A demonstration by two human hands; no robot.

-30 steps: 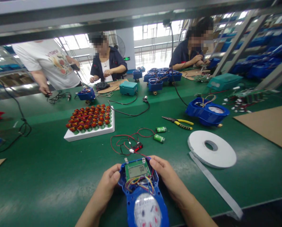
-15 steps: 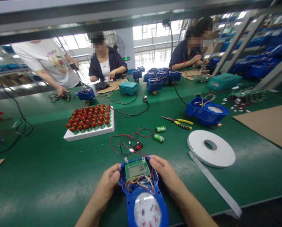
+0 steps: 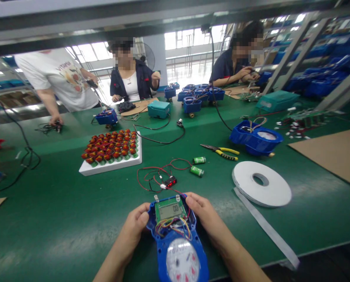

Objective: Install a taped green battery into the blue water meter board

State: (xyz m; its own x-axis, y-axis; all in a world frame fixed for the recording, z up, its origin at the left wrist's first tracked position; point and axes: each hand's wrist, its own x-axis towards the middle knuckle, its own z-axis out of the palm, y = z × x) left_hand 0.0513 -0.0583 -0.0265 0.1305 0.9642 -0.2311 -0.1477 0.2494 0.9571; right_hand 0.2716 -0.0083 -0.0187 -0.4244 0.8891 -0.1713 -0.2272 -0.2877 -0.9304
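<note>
Between my two hands is a blue water meter (image 3: 163,254) with its top housing uncovered. My left hand (image 3: 135,225) grips its left rim and my right hand (image 3: 205,215) grips its right rim, thumbs on top. Inside sits a green circuit board with an LCD screen (image 3: 169,211) reading 0.0, and coloured wires (image 3: 175,227) loop below it. The round dial (image 3: 182,258) faces up nearest me. Just beyond the meter, a small black module with red lit digits (image 3: 171,181) lies on red and black wires, near two green batteries (image 3: 197,171).
A white foam tray (image 3: 113,169) of several wired batteries stands left. Yellow-handled pliers (image 3: 222,151), a white tape roll (image 3: 245,180) and another blue meter (image 3: 252,139) lie right. Across the green table (image 3: 60,203), co-workers handle parts; a metal beam (image 3: 163,19) crosses overhead.
My hands and the meter stay nearly still. Across the table, the standing person's hand has moved left with the dark cables, and the seated middle person has raised a hand.
</note>
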